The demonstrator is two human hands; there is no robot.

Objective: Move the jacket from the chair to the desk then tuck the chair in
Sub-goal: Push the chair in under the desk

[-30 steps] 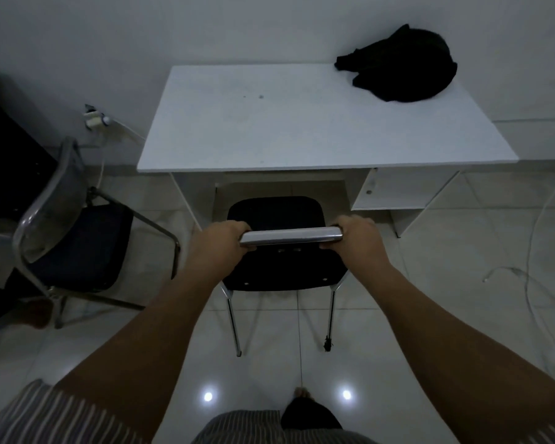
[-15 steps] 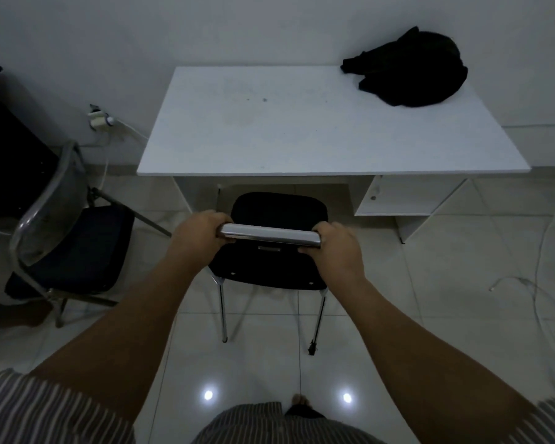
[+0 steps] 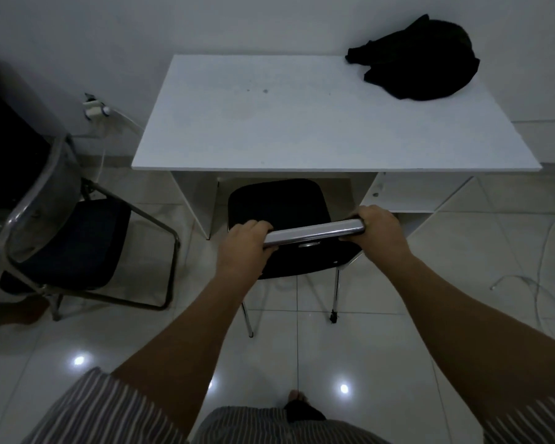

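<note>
Head view: left hand and right hand each wrapped around an end of the chair backrest's metal top rail. Seat front lies just under the desk near edge. Black jacket lies crumpled on the desktop at 1 o'clock, against the wall.

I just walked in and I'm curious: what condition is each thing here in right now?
Crumpled black jacket: lying on the desk's far right corner.
White rectangular desk: bare apart from the jacket.
Black chair with chrome backrest bar: seat front just under the desk edge, not fully tucked.
Left hand: closed on the bar.
Right hand: closed on the bar.
Folding chair: unfolded, empty.
</note>
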